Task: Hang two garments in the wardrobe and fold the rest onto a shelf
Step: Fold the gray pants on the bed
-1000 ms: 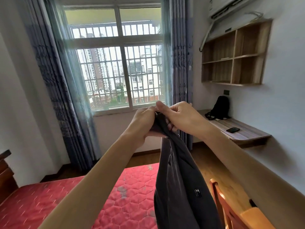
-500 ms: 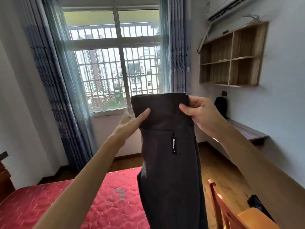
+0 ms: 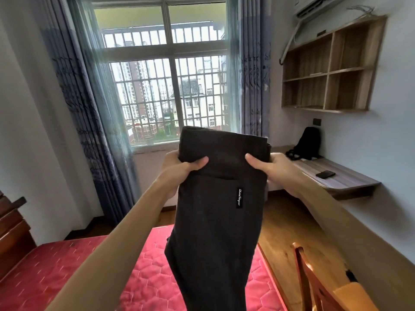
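Both hands are holding up a dark charcoal woven-fabric pair of trousers in mid-air over the bed.
Left hand and right hand are each clenching on a side of the folded-over top band, thumbs pressing the front; the matte cloth is hanging down in soft folds, a small black rectangular label with white script showing at centre. Below, a red quilted mattress with hexagon stitching is lying near left; an orange wooden chair back is sitting near right; a grained wooden wall desk and an open boxy wooden wall shelf are at far right.
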